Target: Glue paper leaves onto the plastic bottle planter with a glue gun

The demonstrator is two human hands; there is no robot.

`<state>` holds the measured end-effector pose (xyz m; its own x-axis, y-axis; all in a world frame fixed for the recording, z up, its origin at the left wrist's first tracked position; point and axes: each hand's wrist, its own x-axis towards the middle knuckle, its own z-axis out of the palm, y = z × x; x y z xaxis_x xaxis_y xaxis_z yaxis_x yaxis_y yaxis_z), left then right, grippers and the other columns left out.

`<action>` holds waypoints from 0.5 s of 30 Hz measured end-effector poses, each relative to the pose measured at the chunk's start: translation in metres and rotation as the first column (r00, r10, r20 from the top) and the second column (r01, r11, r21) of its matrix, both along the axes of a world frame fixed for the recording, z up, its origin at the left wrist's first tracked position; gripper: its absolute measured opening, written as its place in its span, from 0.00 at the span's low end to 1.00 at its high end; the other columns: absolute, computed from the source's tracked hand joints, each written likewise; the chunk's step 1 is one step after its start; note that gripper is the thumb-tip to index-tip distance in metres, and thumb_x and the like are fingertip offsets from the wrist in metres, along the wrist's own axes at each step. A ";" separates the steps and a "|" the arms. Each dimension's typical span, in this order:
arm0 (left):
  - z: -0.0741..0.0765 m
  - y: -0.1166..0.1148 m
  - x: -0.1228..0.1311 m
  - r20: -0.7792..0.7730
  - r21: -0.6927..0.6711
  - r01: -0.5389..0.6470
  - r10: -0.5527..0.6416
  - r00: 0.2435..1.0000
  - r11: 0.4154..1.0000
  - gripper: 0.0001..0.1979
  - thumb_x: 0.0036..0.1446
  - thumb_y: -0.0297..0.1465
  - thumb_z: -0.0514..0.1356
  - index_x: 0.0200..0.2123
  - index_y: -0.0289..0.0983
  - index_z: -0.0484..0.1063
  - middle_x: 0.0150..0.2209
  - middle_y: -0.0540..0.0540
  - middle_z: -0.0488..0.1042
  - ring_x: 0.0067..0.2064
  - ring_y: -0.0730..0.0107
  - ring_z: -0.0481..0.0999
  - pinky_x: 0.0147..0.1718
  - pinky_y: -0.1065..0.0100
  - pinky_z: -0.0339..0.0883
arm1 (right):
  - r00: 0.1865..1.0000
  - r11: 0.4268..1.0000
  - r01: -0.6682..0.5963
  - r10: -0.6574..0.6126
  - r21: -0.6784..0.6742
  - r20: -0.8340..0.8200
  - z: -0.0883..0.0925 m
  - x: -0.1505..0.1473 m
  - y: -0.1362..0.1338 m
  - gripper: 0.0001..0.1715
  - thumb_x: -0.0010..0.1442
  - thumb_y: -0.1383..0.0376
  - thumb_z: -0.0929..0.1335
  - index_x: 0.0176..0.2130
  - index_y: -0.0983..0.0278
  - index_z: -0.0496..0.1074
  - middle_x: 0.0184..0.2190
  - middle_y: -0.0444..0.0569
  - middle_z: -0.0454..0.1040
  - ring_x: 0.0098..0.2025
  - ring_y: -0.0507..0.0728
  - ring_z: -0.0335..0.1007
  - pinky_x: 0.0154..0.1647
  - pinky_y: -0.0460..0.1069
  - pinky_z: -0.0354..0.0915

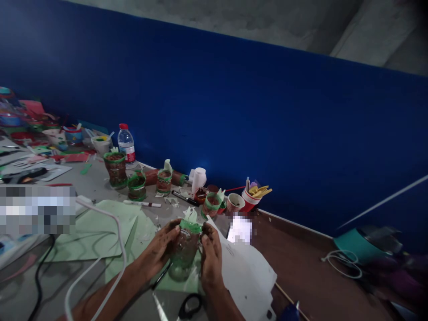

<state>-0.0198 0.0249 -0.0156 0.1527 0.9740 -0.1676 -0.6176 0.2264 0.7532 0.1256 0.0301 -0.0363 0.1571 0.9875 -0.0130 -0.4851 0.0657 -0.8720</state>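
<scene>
The blue wall (234, 111) bounds the table (92, 180) along its far side, and on the right the brown floor (301, 267) shows beyond the white paper (247, 269). Both grips close on the jar (185, 249) from opposite sides near its green rim: the left hand (167, 240) presses one side, the right hand (211, 252) the other. The jar is upright, slightly tilted, above the green paper (133, 243); whether its base touches cannot be told. Bare grey table shows at lower left, cut by the white cable (118, 227), which crosses in front of the left forearm, and the black cable (40, 272).

Past the jar, a small pot (211, 206) stands close, with the paper cup (236, 203) and red cup (249, 203) to its right. The black pen (185, 198) and marker (142, 203) lie farther left, before more pots (137, 187), a white bottle (199, 179) and a clear bottle (126, 145). Scissors (190, 306) lie on the near side, between the forearms.
</scene>
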 end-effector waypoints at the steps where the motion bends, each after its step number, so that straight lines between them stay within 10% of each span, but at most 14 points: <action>1: -0.001 0.000 0.001 0.009 0.015 0.011 -0.012 1.000 1.000 0.20 0.54 0.32 0.67 0.50 0.39 0.72 0.44 0.43 0.80 0.43 0.61 0.80 0.40 0.68 0.71 | 1.000 1.000 -0.002 0.002 0.001 0.012 0.002 0.000 -0.001 0.27 0.48 0.52 0.74 0.46 0.60 0.74 0.48 0.50 0.76 0.52 0.61 0.71 0.53 0.54 0.65; 15: -0.001 -0.001 0.004 -0.011 0.072 0.011 -0.010 1.000 0.997 0.23 0.52 0.32 0.68 0.52 0.40 0.72 0.48 0.42 0.78 0.47 0.59 0.78 0.46 0.64 0.70 | 0.998 0.999 -0.037 0.036 0.009 0.051 0.005 0.001 -0.001 0.26 0.49 0.57 0.74 0.47 0.61 0.72 0.46 0.49 0.76 0.48 0.60 0.72 0.50 0.55 0.67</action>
<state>-0.0159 0.0237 -0.0168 0.1616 0.9819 -0.0984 -0.6072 0.1776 0.7745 0.1266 0.0289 -0.0308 0.1210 0.9926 0.0040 -0.4426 0.0575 -0.8949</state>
